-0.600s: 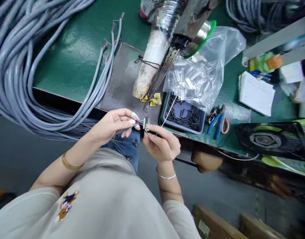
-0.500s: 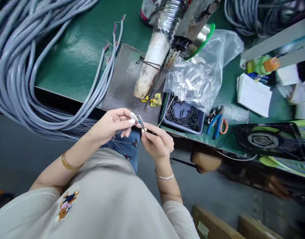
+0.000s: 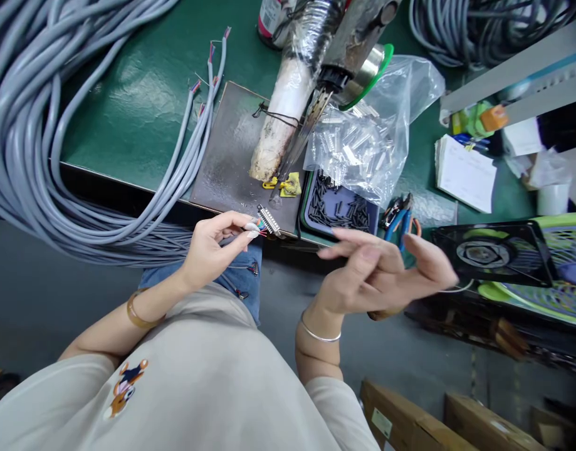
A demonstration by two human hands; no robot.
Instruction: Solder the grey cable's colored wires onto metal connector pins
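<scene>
Thumb and fingers of my left hand (image 3: 222, 245) pinch several thin coloured wires (image 3: 259, 223) right behind a metal multi-pin D-sub connector (image 3: 269, 220). The connector sits at the front edge of the dark metal plate (image 3: 222, 169), its row of pins showing. My right hand (image 3: 382, 269), slightly blurred, hangs in the air in front of the bench with its fingers apart and nothing visible in it. Beyond its fingers are a blue tray (image 3: 307, 216) of short black tubes (image 3: 337, 216) and blue-and-orange pliers (image 3: 401, 222).
Grey cables (image 3: 34, 125) lie in a large bundle at left, stripped ends on the bench. Above the plate, a soldering iron (image 3: 311, 119) rests beside a white wrapped tube (image 3: 281, 125). A clear bag (image 3: 386, 138) of connectors overlaps the tray. A black fan (image 3: 485, 254) stands at right.
My right hand has let go of the connector and moved right, opening, toward the tray and pliers. The thin pale strand over the tray no longer shows. My left hand keeps its pinch.
</scene>
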